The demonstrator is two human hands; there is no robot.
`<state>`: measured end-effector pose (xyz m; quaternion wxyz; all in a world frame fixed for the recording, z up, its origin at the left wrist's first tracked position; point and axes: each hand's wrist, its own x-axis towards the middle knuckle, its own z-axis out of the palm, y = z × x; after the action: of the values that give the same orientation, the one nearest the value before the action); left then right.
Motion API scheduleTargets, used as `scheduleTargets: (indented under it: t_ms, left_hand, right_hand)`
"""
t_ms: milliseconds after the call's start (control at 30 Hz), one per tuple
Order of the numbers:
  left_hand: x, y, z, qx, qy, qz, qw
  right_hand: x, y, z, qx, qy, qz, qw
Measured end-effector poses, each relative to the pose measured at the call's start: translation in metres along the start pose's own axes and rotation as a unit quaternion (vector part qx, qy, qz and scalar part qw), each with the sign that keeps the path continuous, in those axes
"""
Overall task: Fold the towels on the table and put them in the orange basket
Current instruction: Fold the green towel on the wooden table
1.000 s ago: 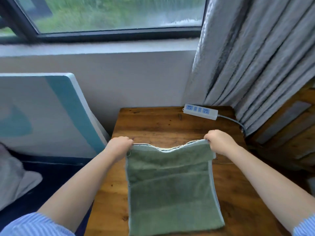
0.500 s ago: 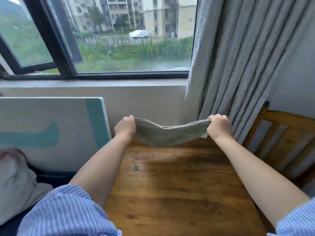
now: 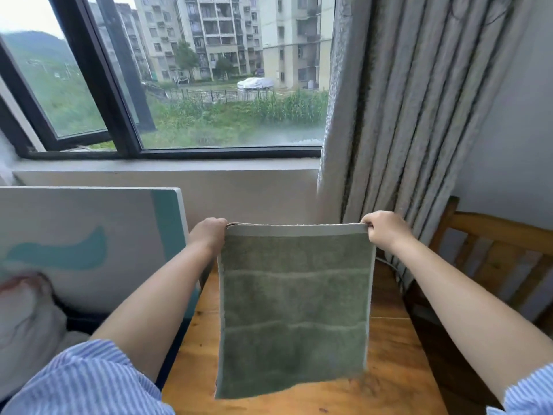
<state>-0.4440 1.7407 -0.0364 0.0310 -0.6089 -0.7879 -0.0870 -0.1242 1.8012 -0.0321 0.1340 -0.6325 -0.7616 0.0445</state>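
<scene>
There is only one view, from a camera on the person's head. It looks forward and slightly down, over both arms, close to the towel and the table. Farther ahead it faces the window and the curtain.

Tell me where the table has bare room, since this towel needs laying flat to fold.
Bare wood shows on the table right of the hanging towel, toward the chair, and along the near edge below its hem. Left of it is a narrower strip. The middle is hidden behind the towel.
</scene>
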Motion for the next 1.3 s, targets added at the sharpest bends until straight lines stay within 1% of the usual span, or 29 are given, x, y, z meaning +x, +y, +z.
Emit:
scheduleTargets:
  t_ms: [67, 100, 167, 200, 267, 333, 367, 433, 500, 567, 633, 733, 800, 867, 933, 967, 1000, 1033, 1067, 1100, 1133, 1233, 1300]
  left_hand:
    - [0.006, 0.001, 0.004, -0.043, -0.022, -0.037, 0.998]
    - [0.011, 0.0, 0.004, -0.078, -0.021, -0.057, 0.995]
    - [0.023, 0.002, 0.002, -0.153, 0.013, -0.095, 0.983]
    - [0.03, 0.003, 0.0, -0.189, 0.048, -0.112, 0.974]
    - [0.044, 0.008, -0.005, -0.247, 0.132, -0.126, 0.952]
    - [0.049, 0.011, -0.006, -0.279, 0.196, -0.12, 0.932]
    - [0.05, 0.01, -0.003, -0.289, 0.216, -0.114, 0.926]
    - [0.043, 0.002, 0.013, -0.284, 0.225, -0.106, 0.926]
    - [0.026, -0.009, 0.042, -0.254, 0.187, -0.08, 0.946]
    - [0.004, -0.019, 0.077, -0.211, 0.098, -0.037, 0.972]
    - [-0.024, -0.026, 0.116, -0.166, -0.002, -0.002, 0.986]
    - [-0.061, -0.033, 0.162, -0.098, -0.122, 0.025, 0.987]
    - [-0.082, -0.033, 0.188, 0.001, -0.232, 0.052, 0.971]
    - [-0.098, -0.028, 0.205, 0.099, -0.334, 0.087, 0.933]
    - [-0.112, -0.024, 0.22, 0.151, -0.4, 0.13, 0.895]
    - [-0.118, -0.023, 0.227, 0.165, -0.42, 0.153, 0.879]
    - [-0.123, -0.022, 0.232, 0.175, -0.433, 0.173, 0.867]
    - [-0.129, -0.023, 0.238, 0.18, -0.442, 0.189, 0.858]
    - [-0.134, -0.025, 0.243, 0.181, -0.449, 0.202, 0.851]
    - [-0.137, -0.028, 0.247, 0.182, -0.452, 0.212, 0.847]
    - [-0.142, -0.03, 0.251, 0.183, -0.455, 0.222, 0.843]
    - [-0.15, -0.037, 0.26, 0.195, -0.449, 0.258, 0.833]
    - [-0.156, -0.041, 0.266, 0.195, -0.445, 0.274, 0.83]
  right_hand:
    - [0.008, -0.001, 0.008, -0.007, -0.021, -0.008, 1.0]
    - [0.014, -0.002, 0.011, -0.005, -0.022, -0.009, 1.0]
    - [0.026, -0.005, 0.018, 0.038, 0.003, -0.005, 0.999]
    - [0.033, -0.008, 0.019, 0.081, 0.035, 0.002, 0.996]
    - [0.047, -0.015, 0.017, 0.154, 0.132, 0.005, 0.979]
    - [0.054, -0.021, 0.016, 0.195, 0.225, -0.023, 0.954]
    - [0.055, -0.022, 0.018, 0.202, 0.254, -0.047, 0.945]
    - [0.051, -0.018, 0.032, 0.204, 0.261, -0.082, 0.94]
    - [0.04, -0.006, 0.057, 0.193, 0.234, -0.096, 0.948]
    - [0.02, 0.01, 0.089, 0.183, 0.188, -0.092, 0.961]
    - [-0.008, 0.027, 0.128, 0.162, 0.112, -0.078, 0.977]
    - [-0.052, 0.053, 0.177, 0.093, -0.027, -0.045, 0.994]
    - [-0.082, 0.067, 0.205, 0.043, -0.097, -0.054, 0.993]
    - [-0.107, 0.079, 0.227, -0.014, -0.185, -0.085, 0.979]
    - [-0.126, 0.078, 0.236, -0.073, -0.268, -0.099, 0.956]
    - [-0.132, 0.076, 0.237, -0.1, -0.295, -0.112, 0.944]
    - [-0.137, 0.074, 0.237, -0.106, -0.298, -0.142, 0.938]
    - [-0.141, 0.072, 0.238, -0.121, -0.297, -0.176, 0.931]
    - [-0.146, 0.071, 0.24, -0.151, -0.272, -0.195, 0.93]
    - [-0.148, 0.069, 0.242, -0.174, -0.303, -0.191, 0.917]
    - [-0.154, 0.068, 0.245, -0.173, -0.317, -0.195, 0.912]
    - [-0.165, 0.075, 0.262, -0.194, -0.384, -0.204, 0.879]
    - [-0.17, 0.071, 0.265, -0.204, -0.408, -0.209, 0.865]
